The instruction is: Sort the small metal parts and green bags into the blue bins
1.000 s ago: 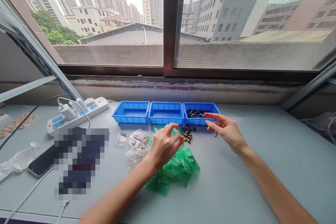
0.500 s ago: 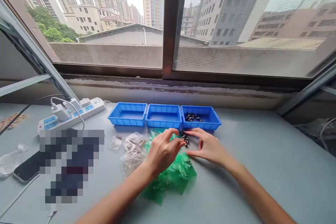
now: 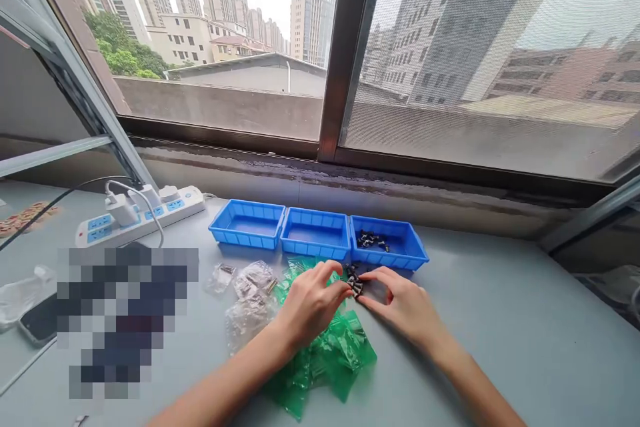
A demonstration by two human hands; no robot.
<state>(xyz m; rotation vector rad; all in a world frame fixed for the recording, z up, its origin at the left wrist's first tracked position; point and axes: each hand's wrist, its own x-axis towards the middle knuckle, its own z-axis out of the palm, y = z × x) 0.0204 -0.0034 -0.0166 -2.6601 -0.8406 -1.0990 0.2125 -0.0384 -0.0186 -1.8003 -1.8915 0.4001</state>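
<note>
A small pile of dark screws (image 3: 356, 282) lies on the table between my two hands, just in front of the right blue bin. My left hand (image 3: 315, 300) is over the green plastic bags (image 3: 345, 347), its fingers curled and its thumb against the pile's left side. Whatever that hand pinches is hidden. From the right, my right hand (image 3: 407, 303) reaches in with thumb and index finger apart, their tips at the pile's edge. More dark screws (image 3: 370, 239) lie in the right blue bin (image 3: 395, 260).
The middle bin (image 3: 316, 248) and left bin (image 3: 245, 239) stand in the same row. Clear bags with small metal parts (image 3: 255, 283) lie left of the green bags. Farther left are a power strip (image 3: 145, 217), a phone (image 3: 37, 320) and cables. A window (image 3: 225, 100) is behind.
My right hand's thumb and index finger have come closer together and moved in to the screws. My left hand has stayed beside the pile. The whole view has tilted slightly.
</note>
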